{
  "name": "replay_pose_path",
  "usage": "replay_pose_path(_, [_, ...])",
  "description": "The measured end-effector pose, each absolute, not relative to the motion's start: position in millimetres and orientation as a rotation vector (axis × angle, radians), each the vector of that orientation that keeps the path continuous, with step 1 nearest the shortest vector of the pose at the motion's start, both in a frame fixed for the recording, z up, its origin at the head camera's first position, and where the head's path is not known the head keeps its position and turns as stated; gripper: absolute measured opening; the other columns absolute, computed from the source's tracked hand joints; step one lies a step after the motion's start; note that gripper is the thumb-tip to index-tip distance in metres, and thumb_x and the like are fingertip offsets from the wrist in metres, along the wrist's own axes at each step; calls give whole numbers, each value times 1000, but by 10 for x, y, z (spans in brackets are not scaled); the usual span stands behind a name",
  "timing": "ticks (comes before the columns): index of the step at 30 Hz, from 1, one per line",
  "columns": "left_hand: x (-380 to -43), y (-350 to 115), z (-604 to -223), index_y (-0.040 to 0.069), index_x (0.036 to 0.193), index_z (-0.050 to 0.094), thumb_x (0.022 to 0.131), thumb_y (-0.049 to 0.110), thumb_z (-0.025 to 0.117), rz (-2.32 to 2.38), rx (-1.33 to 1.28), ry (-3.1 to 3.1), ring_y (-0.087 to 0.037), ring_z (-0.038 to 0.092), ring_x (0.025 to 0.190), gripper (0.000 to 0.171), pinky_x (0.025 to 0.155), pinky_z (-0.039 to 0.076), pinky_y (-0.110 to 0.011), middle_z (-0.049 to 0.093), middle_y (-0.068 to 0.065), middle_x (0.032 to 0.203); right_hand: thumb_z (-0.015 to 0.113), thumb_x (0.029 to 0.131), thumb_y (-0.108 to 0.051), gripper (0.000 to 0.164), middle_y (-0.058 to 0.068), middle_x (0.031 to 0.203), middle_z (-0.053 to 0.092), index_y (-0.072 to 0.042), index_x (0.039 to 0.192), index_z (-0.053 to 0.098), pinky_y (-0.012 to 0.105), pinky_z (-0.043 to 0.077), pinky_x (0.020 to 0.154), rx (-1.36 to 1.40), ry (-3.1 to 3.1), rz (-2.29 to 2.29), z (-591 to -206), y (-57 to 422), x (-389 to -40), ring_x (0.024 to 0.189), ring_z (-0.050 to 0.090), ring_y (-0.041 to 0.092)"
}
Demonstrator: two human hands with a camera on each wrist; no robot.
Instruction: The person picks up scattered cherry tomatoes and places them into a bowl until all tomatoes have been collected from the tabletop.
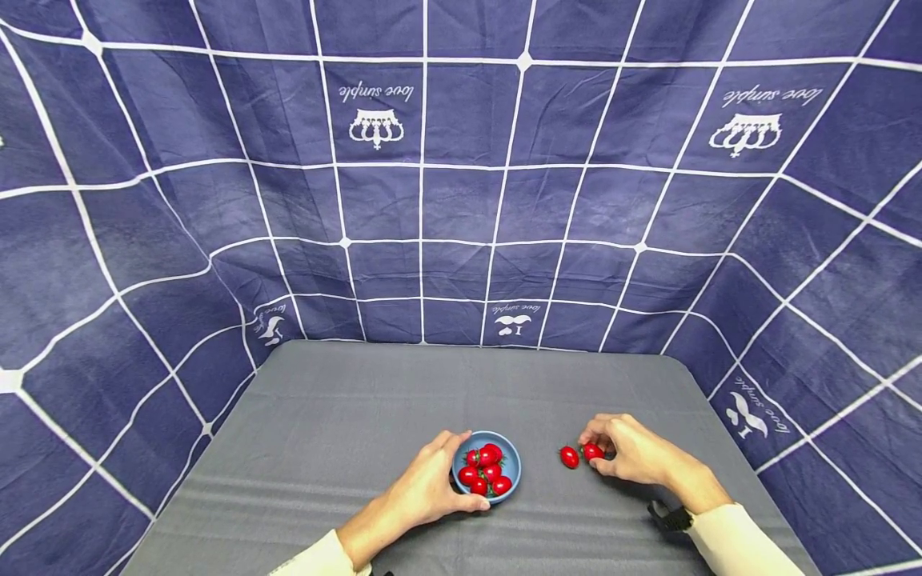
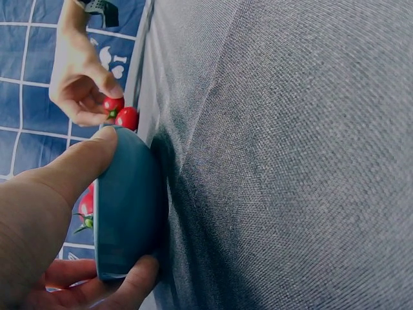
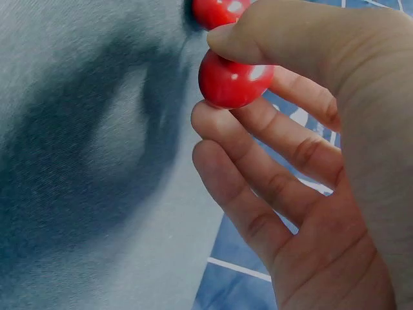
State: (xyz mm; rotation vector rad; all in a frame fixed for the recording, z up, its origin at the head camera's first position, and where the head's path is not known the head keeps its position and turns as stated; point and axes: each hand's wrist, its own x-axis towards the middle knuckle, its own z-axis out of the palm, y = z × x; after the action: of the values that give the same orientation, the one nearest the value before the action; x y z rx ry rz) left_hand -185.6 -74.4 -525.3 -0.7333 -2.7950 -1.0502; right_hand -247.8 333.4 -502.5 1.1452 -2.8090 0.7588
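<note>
Near the middle front of the table, a small blue bowl [image 1: 513, 467] [image 2: 129, 200] holds several red cherry tomatoes [image 1: 487, 456] with green stems. My left hand [image 1: 430, 486] grips the bowl from its left, thumb at the near rim and fingers round the far side. To the right, my right hand [image 1: 637, 452] pinches a cherry tomato [image 3: 233, 81] between thumb and fingertips, low over the table. Just left of it lies another cherry tomato [image 1: 569, 457], close beside the pinched one. The right wrist view shows the other fingers loosely bent beneath.
A grey cloth covers the table [image 1: 346, 400], with slight wrinkles near the front. Blue curtain [image 1: 461, 200] with white grid lines stands behind the table and along both sides. A black strap [image 1: 673, 518] circles my right wrist below a pale sleeve [image 1: 742, 544].
</note>
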Motion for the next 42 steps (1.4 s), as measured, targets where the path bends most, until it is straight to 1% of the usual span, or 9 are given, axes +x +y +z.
replay_pose_path(11, [-1866, -737, -5244, 0, 158, 65, 74, 46, 112, -1045, -733, -2795, -29, 77, 121, 107, 110, 65, -42, 75, -8, 134, 92, 86, -2, 29, -10, 99, 74, -12, 112, 82, 24, 62, 74, 1214, -2715, 689, -4886, 3188, -2442, 87, 68, -4])
replay_pose_path(18, [-1871, -730, -5240, 0, 158, 65, 75, 46, 112, -1030, -726, -2807, -29, 76, 122, 106, 111, 65, -42, 74, -8, 135, 93, 84, -1, 32, -10, 100, 73, -13, 112, 82, 24, 60, 72, 1236, -2710, 652, -4785, 3031, -2412, 84, 65, -1])
replay_pose_path(21, [-1863, -728, -5237, 0, 158, 65, 75, 47, 112, -1028, -725, -2807, -29, 76, 121, 106, 110, 66, -43, 75, -8, 135, 92, 85, -1, 32, -10, 101, 72, -14, 112, 83, 22, 58, 72, 1250, -2712, 636, -4750, 2948, -2399, 82, 65, 2])
replay_pose_path(24, [-1854, -729, -5233, 0, 157, 65, 75, 47, 111, -1029, -726, -2802, -30, 76, 121, 106, 110, 66, -43, 75, -8, 135, 92, 86, -2, 31, -10, 102, 72, -13, 114, 83, 23, 59, 74, 1265, -2723, 639, -4719, 2863, -2390, 83, 66, 3])
replay_pose_path(29, [-1847, -729, -5235, 1, 159, 65, 74, 47, 111, -1033, -709, -2816, -30, 75, 123, 107, 111, 65, -42, 74, -7, 136, 92, 86, -3, 31, -10, 103, 72, -13, 114, 83, 26, 64, 79, 1296, -2721, 628, -4677, 2727, -2385, 87, 69, 0])
replay_pose_path(33, [-1844, -727, -5235, 0, 158, 65, 73, 47, 112, -1039, -712, -2811, -31, 76, 122, 107, 110, 66, -44, 75, -9, 136, 92, 88, -4, 30, -10, 103, 72, -14, 115, 83, 21, 61, 79, 1314, -2724, 617, -4658, 2616, -2381, 86, 70, 6])
replay_pose_path(36, [-1844, -725, -5239, -1, 157, 66, 73, 47, 113, -1044, -725, -2798, -32, 76, 121, 107, 110, 66, -44, 75, -10, 135, 90, 89, -4, 29, -10, 104, 72, -15, 115, 83, 22, 62, 80, 1328, -2732, 627, -4645, 2534, -2373, 87, 72, 9])
replay_pose_path(39, [-1848, -723, -5239, -1, 156, 66, 73, 47, 113, -1039, -730, -2792, -31, 77, 121, 107, 110, 66, -43, 75, -9, 135, 90, 90, -5, 28, -10, 106, 73, -15, 116, 83, 25, 64, 81, 1348, -2736, 640, -4633, 2454, -2369, 88, 73, 9])
replay_pose_path(42, [-1859, -724, -5243, -1, 156, 66, 73, 47, 113, -1025, -728, -2794, -30, 77, 120, 107, 109, 66, -42, 75, -8, 134, 91, 91, -7, 29, -11, 108, 74, -16, 117, 84, 24, 64, 84, 1368, -2736, 633, -4632, 2384, -2370, 90, 72, 5])
